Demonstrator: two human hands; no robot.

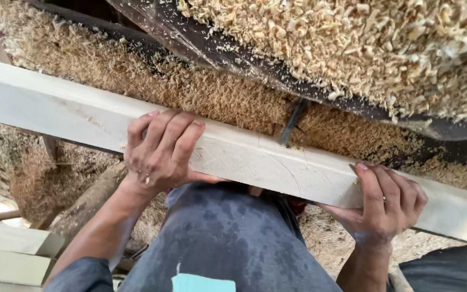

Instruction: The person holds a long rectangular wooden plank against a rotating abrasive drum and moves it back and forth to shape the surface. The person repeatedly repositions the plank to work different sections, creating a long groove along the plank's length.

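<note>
where sawdust lies, hands (160, 154) on plank (277, 162)

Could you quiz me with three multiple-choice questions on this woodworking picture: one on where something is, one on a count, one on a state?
1. Where does the plank lie?
A. Flat on the floor
B. Across the person's knee
C. Upright against a wall

2. How many hands grip the plank?
A. None
B. One
C. Two

3. What covers the surface behind the plank?
A. Water
B. Sawdust and shavings
C. Paint

Answers:
1 B, it rests over the knee in dark trousers.
2 C, the left hand and right hand both curl their fingers over it.
3 B, tan sawdust lies thick there.
</note>
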